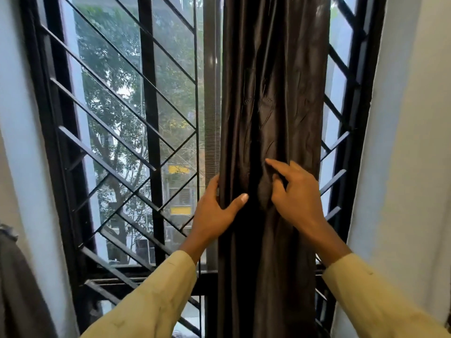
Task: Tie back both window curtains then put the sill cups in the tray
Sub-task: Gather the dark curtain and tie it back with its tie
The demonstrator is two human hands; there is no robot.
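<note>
A dark, shiny curtain hangs gathered into a narrow bunch in front of the right half of the window. My left hand wraps its left edge, thumb in front of the folds and fingers behind them. On the curtain's right front lies my right hand, fingers spread, the index finger stretched out to the left over the cloth. A second dark curtain shows only as a strip at the far left bottom. No cups or tray are in view.
A black metal grille with slanted bars covers the window, with trees and a building outside. White walls flank the window on both sides. The black lower frame runs across below my left wrist.
</note>
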